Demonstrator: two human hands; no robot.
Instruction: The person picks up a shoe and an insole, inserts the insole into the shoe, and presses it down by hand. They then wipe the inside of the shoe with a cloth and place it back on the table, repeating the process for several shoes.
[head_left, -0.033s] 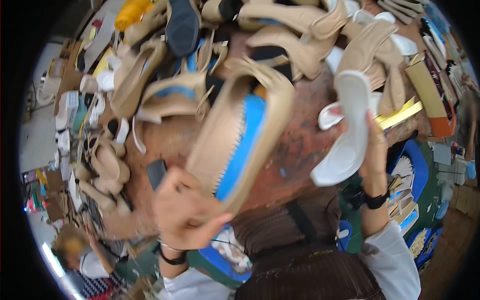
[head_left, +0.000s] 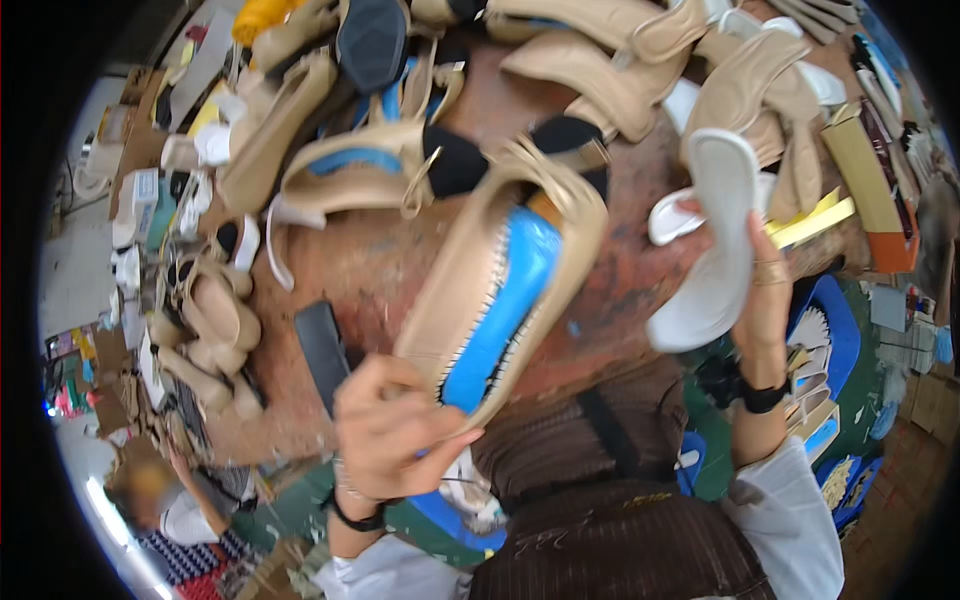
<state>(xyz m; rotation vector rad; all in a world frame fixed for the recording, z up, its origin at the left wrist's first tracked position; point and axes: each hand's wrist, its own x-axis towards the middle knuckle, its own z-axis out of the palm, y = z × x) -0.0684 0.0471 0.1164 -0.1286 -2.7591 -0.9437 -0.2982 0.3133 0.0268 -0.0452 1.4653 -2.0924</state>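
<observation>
My left hand (head_left: pixel 385 430) grips the near end of a beige shoe upper (head_left: pixel 470 270) that is stretched over a blue last (head_left: pixel 505 300), its bottom turned up toward me. The upper's edge is cut in small zigzag notches along the blue. My right hand (head_left: pixel 765 300) holds a white shoe sole (head_left: pixel 715 230) upright by its side edge, to the right of the shoe and apart from it. Both are lifted above a brown worktable (head_left: pixel 350 260).
Many beige shoe uppers (head_left: pixel 350 165) are piled across the far and left parts of the table. A black flat slab (head_left: pixel 322 350) lies near my left hand. Another white sole (head_left: pixel 668 218) lies behind the held one. A blue crate (head_left: pixel 830 320) stands at right; another person (head_left: pixel 160 500) sits at lower left.
</observation>
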